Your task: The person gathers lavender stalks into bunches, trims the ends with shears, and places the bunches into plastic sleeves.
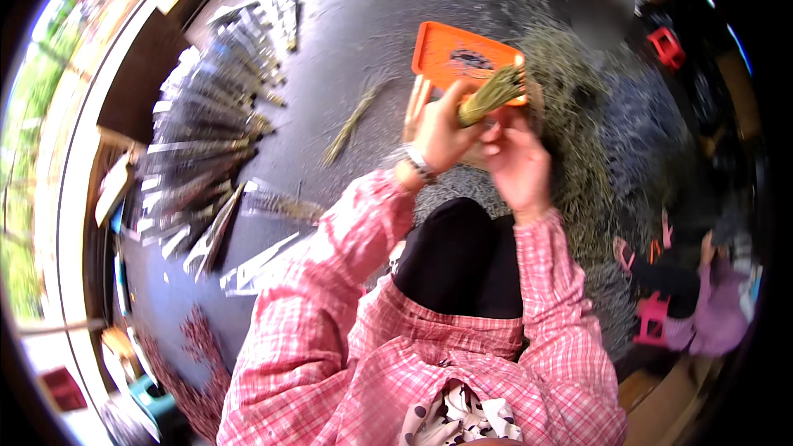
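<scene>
My left hand (443,133) is closed around a bundle of thin green stems (492,96), whose cut ends point up and to the right. Close below the bundle is my right hand (517,158), its fingers bent near the lower end; whether they pinch something is blurred. Behind both hands stands an orange plastic stool (446,43) with scraps on its top. A small loose bunch of dried stems (354,124) lies on the dark floor, left of the hands.
Clear-wrapped dried bundles (210,118) fan out at left. Heaps of dried stems (564,74) and bluish dried flowers (641,124) lie at right. Reddish dried sprigs (201,359) are at lower left. Another person (712,303) sits at lower right beside a pink stool (652,322).
</scene>
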Tool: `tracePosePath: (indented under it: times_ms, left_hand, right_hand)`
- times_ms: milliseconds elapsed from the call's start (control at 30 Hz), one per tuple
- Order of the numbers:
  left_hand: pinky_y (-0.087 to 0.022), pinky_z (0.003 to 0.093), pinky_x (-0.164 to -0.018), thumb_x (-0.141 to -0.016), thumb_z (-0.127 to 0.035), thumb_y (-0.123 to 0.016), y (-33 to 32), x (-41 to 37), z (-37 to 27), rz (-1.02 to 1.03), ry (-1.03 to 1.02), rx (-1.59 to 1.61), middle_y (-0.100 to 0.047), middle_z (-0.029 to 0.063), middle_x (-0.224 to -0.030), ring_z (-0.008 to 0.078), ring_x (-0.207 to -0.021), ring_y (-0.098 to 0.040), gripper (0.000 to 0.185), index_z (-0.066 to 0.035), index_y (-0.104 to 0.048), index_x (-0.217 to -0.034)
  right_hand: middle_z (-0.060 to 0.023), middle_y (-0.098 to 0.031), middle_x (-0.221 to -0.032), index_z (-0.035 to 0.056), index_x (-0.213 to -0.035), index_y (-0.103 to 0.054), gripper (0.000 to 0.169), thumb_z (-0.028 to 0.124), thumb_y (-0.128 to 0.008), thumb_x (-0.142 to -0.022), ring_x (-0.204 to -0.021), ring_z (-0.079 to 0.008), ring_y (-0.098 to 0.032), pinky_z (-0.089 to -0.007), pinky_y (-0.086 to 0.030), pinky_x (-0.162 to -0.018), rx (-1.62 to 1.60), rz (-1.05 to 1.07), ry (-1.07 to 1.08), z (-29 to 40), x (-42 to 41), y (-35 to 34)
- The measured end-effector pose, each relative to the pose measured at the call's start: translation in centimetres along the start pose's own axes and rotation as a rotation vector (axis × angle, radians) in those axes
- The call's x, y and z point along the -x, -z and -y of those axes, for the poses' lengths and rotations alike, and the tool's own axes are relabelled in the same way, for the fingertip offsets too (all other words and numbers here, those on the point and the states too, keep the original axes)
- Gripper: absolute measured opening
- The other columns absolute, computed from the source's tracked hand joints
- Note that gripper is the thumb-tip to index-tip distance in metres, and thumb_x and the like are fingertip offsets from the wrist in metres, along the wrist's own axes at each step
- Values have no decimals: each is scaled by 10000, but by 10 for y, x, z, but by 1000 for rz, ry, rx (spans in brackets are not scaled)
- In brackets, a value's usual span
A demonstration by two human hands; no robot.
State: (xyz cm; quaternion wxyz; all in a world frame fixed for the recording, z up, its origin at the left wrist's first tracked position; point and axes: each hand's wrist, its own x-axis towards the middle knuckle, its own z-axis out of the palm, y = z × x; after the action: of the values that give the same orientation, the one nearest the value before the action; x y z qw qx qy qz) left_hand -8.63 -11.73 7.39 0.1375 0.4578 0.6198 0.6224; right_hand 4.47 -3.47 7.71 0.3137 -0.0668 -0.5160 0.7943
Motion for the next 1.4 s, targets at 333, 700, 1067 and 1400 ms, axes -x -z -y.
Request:
tracePosePath:
  times_ms: [333,700,1067,1400]
  left_hand:
    - [-417,313,-906,-828,-117,-630,-54,23,0,-371,25,1054,-505,90,-1078,171,-1059,-494,724,-44,-164,-1376]
    - [-461,337,-776,-776,-308,-612,70,343,354,-954,1327,-505,-612,169,-931,248,-816,-593,463,48,-535,-1063]
    - [-455,438,-845,-705,-255,-685,128,239,382,-869,1432,-452,-586,275,-1015,410,-965,-577,532,20,-416,-1073]
    - [-456,440,-824,-641,-328,-721,-1,298,322,-419,1285,-924,-462,213,-1086,372,-976,-520,585,3,-428,-1025]
  right_hand:
    - [-166,-568,-1121,104,-1268,-421,512,135,-626,-800,-973,-350,-568,-408,-466,-796,1769,30,359,0,-12,15]
    - [-172,-623,-903,34,-1153,-493,377,175,-626,-830,-822,-319,-622,-364,-469,-686,1796,276,-143,-40,1,83]
    - [-166,-617,-838,31,-1122,-498,357,134,-638,-810,-755,-306,-622,-354,-462,-653,1709,280,-307,-46,-5,90]
    - [-168,-620,-852,26,-1084,-499,335,121,-645,-798,-764,-316,-621,-362,-463,-663,1677,303,-422,-47,-6,87]
